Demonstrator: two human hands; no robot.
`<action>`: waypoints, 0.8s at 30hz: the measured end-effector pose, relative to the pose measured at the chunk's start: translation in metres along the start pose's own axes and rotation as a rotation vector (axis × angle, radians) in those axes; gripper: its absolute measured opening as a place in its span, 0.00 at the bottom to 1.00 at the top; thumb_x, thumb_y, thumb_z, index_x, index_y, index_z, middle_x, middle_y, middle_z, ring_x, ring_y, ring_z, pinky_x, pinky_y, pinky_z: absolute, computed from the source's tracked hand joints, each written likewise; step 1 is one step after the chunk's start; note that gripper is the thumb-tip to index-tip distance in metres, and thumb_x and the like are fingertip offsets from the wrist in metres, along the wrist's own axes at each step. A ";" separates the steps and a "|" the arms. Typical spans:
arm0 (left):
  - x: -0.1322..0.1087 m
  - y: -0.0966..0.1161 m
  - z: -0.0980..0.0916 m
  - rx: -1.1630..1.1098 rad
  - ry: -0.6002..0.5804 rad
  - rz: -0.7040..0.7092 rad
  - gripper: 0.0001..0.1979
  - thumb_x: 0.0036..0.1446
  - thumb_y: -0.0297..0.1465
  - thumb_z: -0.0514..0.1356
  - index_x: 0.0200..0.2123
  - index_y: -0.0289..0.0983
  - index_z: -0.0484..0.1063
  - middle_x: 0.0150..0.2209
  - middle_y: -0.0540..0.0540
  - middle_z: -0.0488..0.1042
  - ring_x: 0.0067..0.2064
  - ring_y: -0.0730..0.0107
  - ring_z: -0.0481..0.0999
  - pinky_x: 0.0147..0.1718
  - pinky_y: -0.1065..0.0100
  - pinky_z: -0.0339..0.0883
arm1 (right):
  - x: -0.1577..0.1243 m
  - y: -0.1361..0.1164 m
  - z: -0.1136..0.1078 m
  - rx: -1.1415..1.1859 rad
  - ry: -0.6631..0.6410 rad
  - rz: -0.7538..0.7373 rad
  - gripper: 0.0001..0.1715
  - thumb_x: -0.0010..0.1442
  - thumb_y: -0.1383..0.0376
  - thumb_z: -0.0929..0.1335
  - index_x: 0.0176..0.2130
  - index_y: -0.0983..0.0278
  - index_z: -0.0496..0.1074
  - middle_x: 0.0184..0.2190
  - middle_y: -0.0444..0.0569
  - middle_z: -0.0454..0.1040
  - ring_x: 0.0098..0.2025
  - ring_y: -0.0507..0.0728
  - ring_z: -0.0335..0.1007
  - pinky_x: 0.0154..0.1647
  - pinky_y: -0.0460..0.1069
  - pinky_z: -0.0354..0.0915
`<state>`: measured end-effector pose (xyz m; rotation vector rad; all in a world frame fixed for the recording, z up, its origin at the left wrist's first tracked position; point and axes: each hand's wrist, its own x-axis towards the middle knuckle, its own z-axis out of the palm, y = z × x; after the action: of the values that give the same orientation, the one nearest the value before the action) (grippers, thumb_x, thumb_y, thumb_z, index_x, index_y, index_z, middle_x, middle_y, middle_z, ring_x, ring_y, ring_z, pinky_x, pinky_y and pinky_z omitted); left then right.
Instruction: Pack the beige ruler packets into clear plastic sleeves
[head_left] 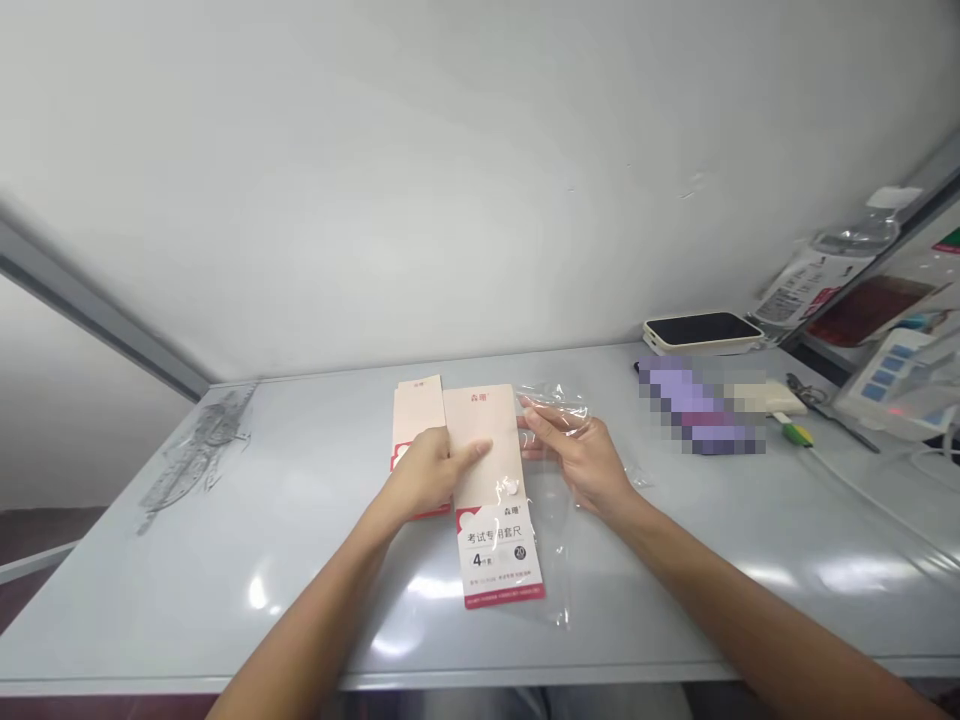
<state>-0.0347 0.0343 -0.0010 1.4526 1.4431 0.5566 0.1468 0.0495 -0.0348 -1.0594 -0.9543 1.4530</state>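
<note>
My left hand grips a long pale-pink packaging card by its left edge, thumb lying across the front. The card has a red-bordered white label with Chinese print and a large "4" on its lower part. On the card's right side, my right hand pinches a clear plastic bag between thumb and fingers. The bag runs down along the card's right edge; whether the card is inside it I cannot tell. More pale-pink cards with red print lie under and behind my left hand on the table.
On the grey table, a phone lies at the back right beside a blurred purple item. A water bottle leans at the right. A white cable crosses the right side. A wall rises behind.
</note>
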 end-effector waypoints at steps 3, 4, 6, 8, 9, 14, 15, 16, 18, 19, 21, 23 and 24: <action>0.000 0.000 0.000 -0.021 -0.088 0.055 0.23 0.50 0.48 0.53 0.35 0.33 0.72 0.36 0.41 0.76 0.35 0.61 0.74 0.30 0.66 0.65 | -0.001 -0.002 0.000 0.005 0.016 -0.005 0.21 0.42 0.56 0.73 0.37 0.62 0.76 0.35 0.50 0.76 0.31 0.56 0.71 0.32 0.52 0.70; 0.000 0.000 -0.001 -0.034 -0.112 0.074 0.23 0.50 0.47 0.52 0.36 0.33 0.71 0.36 0.41 0.75 0.35 0.61 0.74 0.30 0.66 0.66 | -0.001 -0.003 0.000 0.016 0.018 0.005 0.22 0.41 0.56 0.73 0.38 0.61 0.76 0.34 0.49 0.76 0.30 0.55 0.71 0.32 0.52 0.69; 0.000 0.000 0.000 -0.072 -0.150 0.115 0.21 0.51 0.46 0.53 0.37 0.34 0.71 0.37 0.41 0.75 0.37 0.61 0.74 0.32 0.65 0.66 | -0.001 -0.004 -0.001 0.045 0.009 0.036 0.22 0.41 0.57 0.73 0.39 0.61 0.75 0.33 0.49 0.76 0.29 0.55 0.72 0.32 0.52 0.69; 0.000 0.001 0.000 -0.105 -0.173 0.145 0.20 0.52 0.45 0.53 0.39 0.34 0.70 0.39 0.41 0.75 0.38 0.61 0.74 0.34 0.64 0.67 | 0.000 -0.007 -0.002 0.070 -0.028 0.075 0.21 0.42 0.58 0.73 0.38 0.62 0.75 0.33 0.50 0.76 0.31 0.56 0.72 0.33 0.52 0.69; 0.000 0.001 0.000 -0.115 -0.174 0.149 0.21 0.52 0.44 0.53 0.40 0.34 0.70 0.39 0.41 0.75 0.38 0.61 0.74 0.34 0.64 0.67 | 0.001 -0.009 -0.003 0.082 -0.057 0.096 0.21 0.42 0.58 0.73 0.38 0.62 0.75 0.34 0.50 0.76 0.33 0.57 0.72 0.34 0.52 0.68; 0.000 0.002 0.001 -0.116 -0.165 0.116 0.21 0.52 0.45 0.52 0.39 0.33 0.69 0.38 0.40 0.75 0.37 0.61 0.74 0.32 0.64 0.67 | 0.006 -0.021 -0.013 0.112 -0.131 0.149 0.17 0.43 0.60 0.73 0.35 0.64 0.76 0.35 0.52 0.76 0.37 0.59 0.73 0.40 0.52 0.67; 0.000 0.002 0.001 -0.104 -0.180 0.108 0.21 0.52 0.45 0.52 0.38 0.33 0.69 0.38 0.40 0.75 0.37 0.61 0.74 0.32 0.65 0.67 | 0.007 -0.023 -0.015 0.082 -0.123 0.144 0.17 0.43 0.60 0.73 0.34 0.64 0.76 0.35 0.52 0.76 0.37 0.59 0.73 0.40 0.53 0.67; 0.000 0.001 0.001 -0.091 -0.191 0.102 0.20 0.52 0.45 0.52 0.37 0.34 0.69 0.38 0.41 0.75 0.37 0.62 0.74 0.32 0.66 0.66 | 0.008 -0.025 -0.018 0.039 -0.115 0.141 0.17 0.42 0.60 0.74 0.34 0.65 0.76 0.34 0.52 0.76 0.36 0.59 0.73 0.41 0.53 0.67; 0.000 0.000 0.002 -0.070 -0.204 0.093 0.20 0.52 0.44 0.52 0.37 0.34 0.69 0.38 0.41 0.75 0.36 0.63 0.74 0.31 0.66 0.66 | 0.010 -0.028 -0.021 -0.053 -0.113 0.150 0.18 0.40 0.59 0.74 0.32 0.66 0.76 0.34 0.53 0.76 0.35 0.59 0.73 0.39 0.53 0.67; 0.000 0.000 0.003 -0.061 -0.209 0.088 0.20 0.52 0.45 0.52 0.38 0.34 0.69 0.38 0.42 0.75 0.36 0.63 0.74 0.31 0.66 0.66 | 0.011 -0.028 -0.022 -0.092 -0.118 0.157 0.18 0.39 0.59 0.75 0.31 0.67 0.76 0.33 0.53 0.76 0.34 0.59 0.73 0.38 0.52 0.67; -0.001 0.000 0.003 -0.037 -0.218 0.080 0.20 0.52 0.45 0.52 0.38 0.35 0.69 0.37 0.43 0.75 0.35 0.63 0.74 0.30 0.67 0.65 | 0.012 -0.028 -0.024 -0.154 -0.128 0.157 0.19 0.37 0.60 0.75 0.31 0.67 0.76 0.29 0.52 0.76 0.31 0.58 0.73 0.34 0.51 0.66; -0.001 -0.001 0.004 -0.005 -0.232 0.075 0.20 0.52 0.45 0.52 0.38 0.35 0.70 0.37 0.43 0.75 0.35 0.63 0.74 0.29 0.67 0.65 | 0.011 -0.027 -0.024 -0.204 -0.151 0.139 0.19 0.36 0.60 0.75 0.31 0.67 0.76 0.25 0.50 0.76 0.28 0.56 0.72 0.30 0.50 0.65; -0.001 -0.001 0.004 0.011 -0.234 0.075 0.20 0.52 0.45 0.52 0.37 0.35 0.70 0.37 0.43 0.75 0.35 0.64 0.74 0.29 0.68 0.65 | 0.011 -0.026 -0.024 -0.219 -0.170 0.125 0.19 0.36 0.60 0.75 0.30 0.67 0.75 0.23 0.49 0.75 0.26 0.55 0.71 0.28 0.49 0.64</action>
<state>-0.0320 0.0323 -0.0033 1.5312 1.2134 0.4099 0.1770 0.0644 -0.0180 -1.1849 -1.2086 1.5868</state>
